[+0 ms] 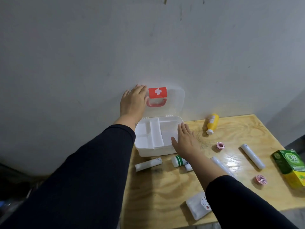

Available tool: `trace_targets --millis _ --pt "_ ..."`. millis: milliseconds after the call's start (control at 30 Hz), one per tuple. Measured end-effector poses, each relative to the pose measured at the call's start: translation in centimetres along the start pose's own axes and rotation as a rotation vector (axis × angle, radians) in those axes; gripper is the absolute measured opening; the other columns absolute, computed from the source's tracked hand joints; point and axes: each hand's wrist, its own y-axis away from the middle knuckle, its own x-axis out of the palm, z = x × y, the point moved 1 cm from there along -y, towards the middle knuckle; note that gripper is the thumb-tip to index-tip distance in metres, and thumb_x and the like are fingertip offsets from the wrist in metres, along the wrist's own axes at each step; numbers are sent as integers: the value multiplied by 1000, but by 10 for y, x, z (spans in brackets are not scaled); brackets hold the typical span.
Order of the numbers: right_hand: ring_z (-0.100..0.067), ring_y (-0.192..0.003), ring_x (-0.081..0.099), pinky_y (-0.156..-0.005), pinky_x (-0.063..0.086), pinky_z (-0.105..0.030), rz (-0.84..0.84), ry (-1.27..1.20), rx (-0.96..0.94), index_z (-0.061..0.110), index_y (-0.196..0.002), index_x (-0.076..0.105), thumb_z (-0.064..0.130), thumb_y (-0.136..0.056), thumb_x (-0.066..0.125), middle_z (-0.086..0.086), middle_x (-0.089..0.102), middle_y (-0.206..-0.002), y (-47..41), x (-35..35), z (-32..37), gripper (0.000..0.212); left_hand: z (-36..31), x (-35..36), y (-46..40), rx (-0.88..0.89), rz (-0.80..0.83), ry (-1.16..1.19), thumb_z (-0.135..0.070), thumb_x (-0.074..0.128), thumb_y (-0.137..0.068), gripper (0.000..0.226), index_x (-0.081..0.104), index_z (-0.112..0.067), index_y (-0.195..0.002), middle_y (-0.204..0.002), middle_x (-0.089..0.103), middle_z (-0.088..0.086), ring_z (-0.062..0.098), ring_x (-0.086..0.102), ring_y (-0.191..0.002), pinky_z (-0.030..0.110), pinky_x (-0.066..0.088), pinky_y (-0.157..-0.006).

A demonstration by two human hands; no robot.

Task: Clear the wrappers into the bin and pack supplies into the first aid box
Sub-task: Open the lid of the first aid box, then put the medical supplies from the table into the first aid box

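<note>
Head view. The first aid box (155, 138) stands open at the table's (165, 187) far left corner, at 12 o'clock from the person; its translucent lid (175, 103), with a red cross label and pink handle, leans back against the grey wall (82, 55). The left hand (133, 100) lies flat and spread on the lid's left edge, grasping nothing. The right hand (184, 140) rests palm-down, fingers extended, on the box's right rim, also empty. The white inner tray, divided into compartments, appears empty, so packing is judged not yet begun.

The supplies lie toward 3 to 5 o'clock of the box, on the right hand's side, which makes that hand the nearer one. Just beside the box's near wall lie a white bandage roll (148, 164), long axis running 8 to 2 o'clock, and a small green-striped bottle (179, 161), toppled. A yellow bottle (212, 123) with white cap lies at 3 o'clock, axis roughly 1 to 7. Two wrapped white rolls (251, 155) lie along 11 to 5. Two pink tape spools (220, 145), a glossy green carton (290, 166) and a flat clear packet (196, 206) sit farther off.

Surfaces: smooth rigid plastic box; varnished, grain-figured plywood; crinkled film on the rolls. No bin is identifiable.
</note>
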Motion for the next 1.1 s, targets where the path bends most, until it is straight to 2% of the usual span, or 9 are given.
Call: trace_targets --millis 167,267,367,467,633,733,833,967,1100 --pt "-23 -150 -3 -121 8 -47 -35 -17 3 10 -151 5 42 -100 29 -6 1 -162 5 -7 2 66 -3 -6 3 8 18 21 -23 45 -99 49 34 -14 -147 -154 37 2 19 28 -145 41 25 -119" --pt "-25 -149 4 -120 14 -50 -86 -39 -5 14 -150 13 41 -99 34 -6 10 -161 9 -24 3 61 -11 -20 8 99 14 73 -19 49 -95 50 38 -14 -144 -150 41 3 21 34 -142 39 29 -116" --pt "-27 -147 14 -118 21 -51 -124 -58 -6 16 -148 22 39 -96 41 -9 25 -157 20 -41 -1 59 -29 -33 19 195 85 154 -21 53 -90 56 39 -15 -143 -148 44 3 23 40 -137 36 34 -111" --pt "-28 -144 24 -115 27 -49 -135 -52 53 17 -145 29 40 -94 44 -8 36 -151 39 -53 -16 58 -56 -35 33 244 206 203 -27 54 -89 59 37 -18 -145 -152 39 1 22 37 -140 40 35 -111" --pt "-29 -137 35 -111 34 -46 -171 -92 239 18 -139 41 41 -93 48 -9 46 -144 91 -59 -63 52 -118 -17 61 412 443 226 -33 60 -85 63 38 -24 -144 -150 41 -2 21 41 -136 38 39 -106" --pt "-30 -133 40 -108 38 -43 -183 -99 365 17 -139 42 41 -93 47 -11 48 -142 126 -62 -99 52 -161 -1 74 498 542 216 -35 61 -83 63 41 -27 -141 -147 46 -1 23 46 -131 37 42 -104" --pt "-30 -130 43 -104 42 -42 -205 -125 491 17 -140 41 40 -93 47 -11 49 -140 159 -67 -140 53 -207 11 85 574 601 255 -36 58 -84 61 40 -28 -141 -146 47 -3 22 51 -127 40 45 -103" --pt "-31 -131 44 -104 42 -40 -243 -152 636 16 -139 43 38 -92 49 -10 49 -142 190 -66 -197 52 -266 31 94 672 651 265 -34 58 -85 63 37 -26 -144 -148 43 -3 20 45 -133 40 42 -106" --pt "-36 -123 48 -101 43 -41 -244 -186 700 14 -135 47 33 -90 52 -16 51 -135 201 -62 -256 49 -324 55 96 692 662 295 -34 58 -85 61 39 -27 -143 -147 45 -3 21 44 -134 40 42 -105"
